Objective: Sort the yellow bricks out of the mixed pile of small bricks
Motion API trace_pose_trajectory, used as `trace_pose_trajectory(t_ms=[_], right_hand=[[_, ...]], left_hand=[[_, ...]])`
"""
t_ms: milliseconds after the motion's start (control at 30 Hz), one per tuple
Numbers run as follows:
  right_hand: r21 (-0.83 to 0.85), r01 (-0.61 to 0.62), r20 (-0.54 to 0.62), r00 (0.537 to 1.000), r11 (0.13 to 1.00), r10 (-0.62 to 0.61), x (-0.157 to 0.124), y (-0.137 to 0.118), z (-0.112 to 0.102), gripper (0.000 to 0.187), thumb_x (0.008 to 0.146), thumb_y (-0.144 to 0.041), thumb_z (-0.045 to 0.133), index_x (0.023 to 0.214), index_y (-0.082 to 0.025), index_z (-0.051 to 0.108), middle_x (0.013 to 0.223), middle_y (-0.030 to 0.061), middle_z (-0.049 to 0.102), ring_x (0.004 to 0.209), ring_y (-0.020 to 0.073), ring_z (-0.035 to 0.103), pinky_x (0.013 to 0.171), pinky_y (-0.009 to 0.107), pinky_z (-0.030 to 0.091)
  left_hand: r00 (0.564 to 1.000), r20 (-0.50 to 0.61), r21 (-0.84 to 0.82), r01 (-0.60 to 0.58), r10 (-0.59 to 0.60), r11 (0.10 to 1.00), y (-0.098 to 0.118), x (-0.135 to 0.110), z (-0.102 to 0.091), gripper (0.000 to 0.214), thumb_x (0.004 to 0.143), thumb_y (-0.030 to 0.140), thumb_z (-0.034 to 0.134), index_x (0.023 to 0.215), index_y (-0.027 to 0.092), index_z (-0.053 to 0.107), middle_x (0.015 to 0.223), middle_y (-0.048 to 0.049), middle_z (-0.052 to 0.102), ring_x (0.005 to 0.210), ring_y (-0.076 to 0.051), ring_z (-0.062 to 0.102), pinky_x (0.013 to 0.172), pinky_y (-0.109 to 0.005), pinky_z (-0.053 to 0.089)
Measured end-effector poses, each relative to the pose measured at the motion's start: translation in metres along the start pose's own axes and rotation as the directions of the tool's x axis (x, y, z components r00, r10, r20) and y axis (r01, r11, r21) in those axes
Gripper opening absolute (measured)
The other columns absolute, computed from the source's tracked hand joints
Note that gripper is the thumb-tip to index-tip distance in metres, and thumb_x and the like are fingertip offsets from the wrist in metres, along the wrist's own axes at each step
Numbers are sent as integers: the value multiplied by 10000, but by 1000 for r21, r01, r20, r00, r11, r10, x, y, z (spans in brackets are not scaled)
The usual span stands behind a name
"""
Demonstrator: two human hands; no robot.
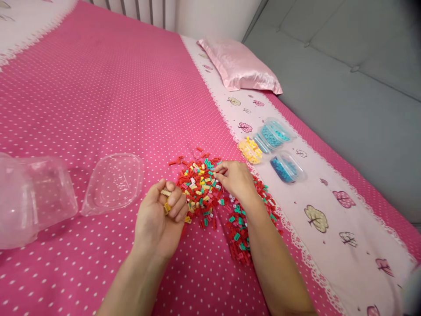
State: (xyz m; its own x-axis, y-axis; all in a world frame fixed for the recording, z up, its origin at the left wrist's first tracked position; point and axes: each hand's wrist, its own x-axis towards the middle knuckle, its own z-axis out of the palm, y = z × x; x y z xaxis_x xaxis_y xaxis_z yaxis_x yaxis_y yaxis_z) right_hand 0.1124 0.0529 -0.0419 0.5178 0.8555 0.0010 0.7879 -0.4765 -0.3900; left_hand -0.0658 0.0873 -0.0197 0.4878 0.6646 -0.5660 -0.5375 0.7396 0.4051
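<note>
A heap of small plastic building blocks [200,186], mostly red with yellow, cream, green and pink ones among them, lies on the pink dotted bedspread. My left hand [161,215] is turned palm up at the heap's left edge, its fingers curled round a few yellow and cream blocks [167,207]. Over the heap's right side, my right hand [235,177] has thumb and forefinger pinched together at the blocks; what sits between the fingertips is too small to make out. Part of a second patch of red and green blocks [238,228] is hidden under my right forearm.
Clear tubs hold yellow blocks [250,150], turquoise blocks [274,134] and blue blocks [285,169] on the right. At left lie a clear lid [115,182] and a large clear container [49,193]. A pink pillow [240,66] rests farther back beside the grey padded panel [345,101].
</note>
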Motion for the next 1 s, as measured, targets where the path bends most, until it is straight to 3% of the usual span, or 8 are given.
trace_pose_trajectory(t_ms=[200,433,533,600,700,833,933,1000], right_hand=[[-17,10,17,1000,1000,-10,0,-1,-1,96,750,-210,610,713,-234,695,710,-2,710,694,159,646,668,265,463],[29,5,-30,1000,1000,-4,-5,1,-14,105,752,-219,599,741,-214,703,701,15,704,654,153,630,627,260,454],[99,64,-75,996,993,-57,-9,-4,-22,80,747,-234,617,732,-209,691,684,3,690,605,136,603,604,259,453],[167,164,-176,975,972,-134,-14,-12,-27,77,759,-248,621,742,-201,679,695,-2,680,585,119,583,611,260,464],[260,340,-430,879,904,-207,-27,-29,-36,88,806,-255,586,816,-203,657,780,3,667,633,111,585,638,265,491],[264,474,-717,679,840,-158,-51,-50,-51,89,843,-220,554,895,-239,623,834,6,635,730,123,602,662,277,518],[216,508,-809,572,834,-139,-66,-60,-60,121,848,-187,549,918,-262,614,826,4,626,743,128,604,639,276,524],[209,531,-814,560,821,-155,-72,-65,-62,134,842,-178,560,919,-272,614,818,2,628,733,128,602,607,269,523]], left_hand=[[1000,-8,-12,-2,1,1000,0,0,1,309,898,181,316,605,167,415,476,53,254,362,-61,223,346,-185,225],[1000,-13,-31,2,-2,1000,-1,1,0,306,895,170,319,609,162,428,496,47,279,373,-58,248,349,-176,252],[1000,-19,-32,2,-2,999,-1,2,-1,292,891,159,323,623,159,439,522,41,312,381,-53,261,351,-168,267],[1000,-7,-27,13,-13,1000,-1,2,-1,279,889,151,325,639,155,448,540,35,339,385,-49,268,353,-163,273],[999,6,-16,34,-34,999,-1,1,0,264,891,142,325,662,147,457,563,26,375,391,-44,277,356,-157,276],[999,7,-6,38,-38,999,-2,0,0,259,894,144,324,673,142,457,579,17,401,395,-43,286,356,-157,275],[999,20,18,36,-36,999,-2,1,1,267,896,143,317,674,136,466,596,6,428,398,-42,287,362,-159,282],[999,28,37,35,-37,999,-2,1,1,278,898,148,313,674,132,477,605,0,442,400,-42,286,369,-161,291]])
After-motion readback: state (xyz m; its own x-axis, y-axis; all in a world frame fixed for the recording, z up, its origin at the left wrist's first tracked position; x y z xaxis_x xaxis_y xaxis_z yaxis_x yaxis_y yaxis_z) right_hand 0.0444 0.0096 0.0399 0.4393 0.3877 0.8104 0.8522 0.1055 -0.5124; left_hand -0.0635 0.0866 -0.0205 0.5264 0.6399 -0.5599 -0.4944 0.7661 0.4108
